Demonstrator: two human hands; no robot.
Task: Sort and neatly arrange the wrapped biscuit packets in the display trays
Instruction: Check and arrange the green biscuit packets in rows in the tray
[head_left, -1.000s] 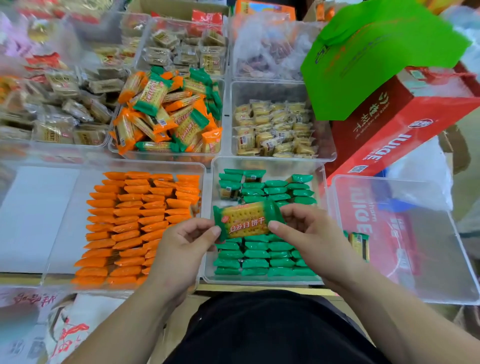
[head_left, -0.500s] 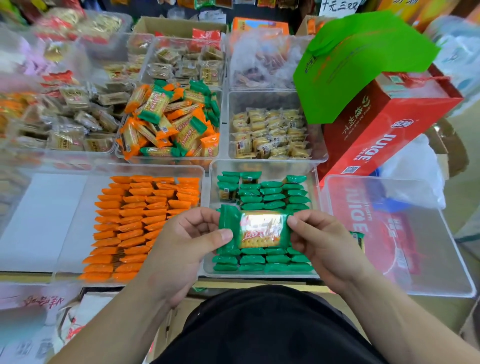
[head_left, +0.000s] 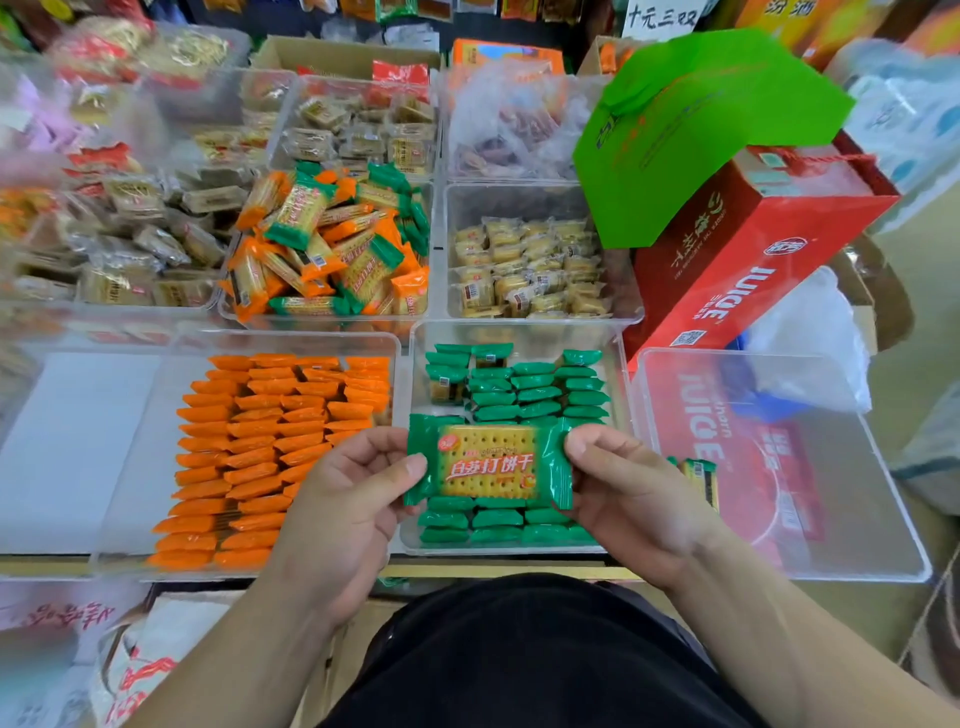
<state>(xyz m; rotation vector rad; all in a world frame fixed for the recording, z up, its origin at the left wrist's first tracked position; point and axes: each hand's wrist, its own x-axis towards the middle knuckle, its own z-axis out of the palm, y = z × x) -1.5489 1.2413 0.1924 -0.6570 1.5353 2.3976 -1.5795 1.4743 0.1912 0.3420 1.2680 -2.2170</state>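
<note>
Here we go: one green biscuit packet (head_left: 491, 465) is up in the air, face to the person, printed side showing, held flat and level right over the near half of the green tray (head_left: 519, 330). The left hand (head_left: 353, 499) pinches its left crimped end and the right hand (head_left: 628, 493) pinches the right end. The fingers (head_left: 587, 441) of both hands are clamped on the wrapper, thumbs on top.

Under the packet, the rows of green packets (head_left: 535, 400) stand on edge in tidy columns. The far rows look looser, with a couple turned sideways at the far left corner of the tray. Just left of the green tray sits the orange tray (head_left: 291, 338), already lined up. Beyond it, the heap of mixed orange and green packets (head_left: 322, 249) waits to be sorted. To the right of the green tray a lone green packet (head_left: 701, 480) stands in a clear tray (head_left: 857, 577).

To my eye this is the placing step: colour settled, tray chosen, the packet being squared up. Next it wants tipping onto its edge and slipping into a gap in a row, probably toward the far end, without knocking its neighbours over. The rows are packed close, so it calls for a light touch.
</note>
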